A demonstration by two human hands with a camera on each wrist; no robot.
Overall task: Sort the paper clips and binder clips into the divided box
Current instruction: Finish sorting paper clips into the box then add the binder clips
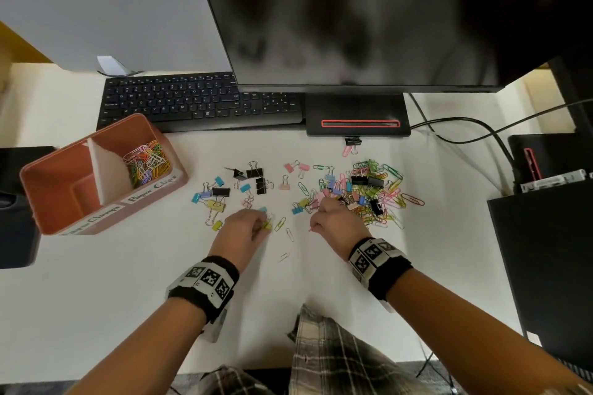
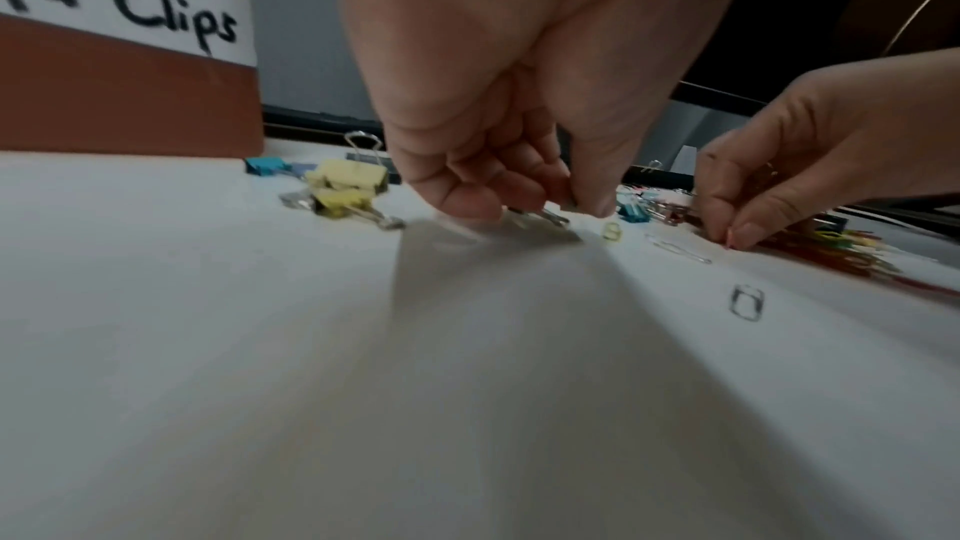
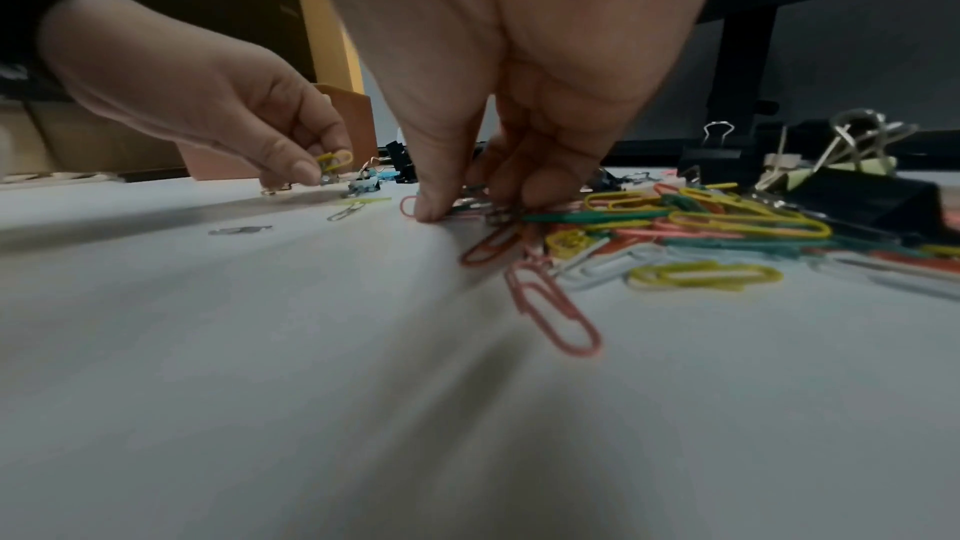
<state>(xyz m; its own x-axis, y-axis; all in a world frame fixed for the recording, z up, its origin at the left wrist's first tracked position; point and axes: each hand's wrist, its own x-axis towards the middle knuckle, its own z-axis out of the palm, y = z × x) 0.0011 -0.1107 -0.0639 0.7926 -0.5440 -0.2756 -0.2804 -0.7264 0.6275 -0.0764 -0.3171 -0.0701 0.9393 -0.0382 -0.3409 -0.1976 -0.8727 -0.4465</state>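
A terracotta divided box stands at the left; its right compartment holds coloured paper clips, and the left one looks bare. Binder clips lie scattered mid-table. A mixed pile of paper clips and binder clips lies to the right. My left hand pinches a yellow paper clip just above the table, fingertips low over a silver clip. My right hand is at the pile's near-left edge, thumb and fingers pinching a pink paper clip against the table.
A black keyboard and the monitor stand lie behind the clips, with cables at the right. Dark boxes line the right edge. A few loose paper clips lie between my hands.
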